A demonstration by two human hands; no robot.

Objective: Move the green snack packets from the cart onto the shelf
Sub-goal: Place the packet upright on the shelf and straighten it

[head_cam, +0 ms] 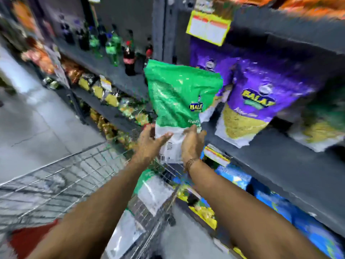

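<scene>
A green snack packet [179,98] with a white bottom is held upright in mid-air, just in front of the grey shelf [270,156]. My left hand [151,143] presses its lower left side with fingers stretched out. My right hand [192,144] cups its lower right corner. Both hands grip it from below. More green packets [149,186] lie inside the wire cart [74,180] under my forearms. The whole frame is blurred by motion.
Purple snack packets [261,98] stand on the same shelf to the right of the held packet. A yellow price tag [209,27] hangs above. Soda bottles [128,58] stand further left. Blue and yellow packets [280,208] fill the lower shelf. The grey floor lies at left.
</scene>
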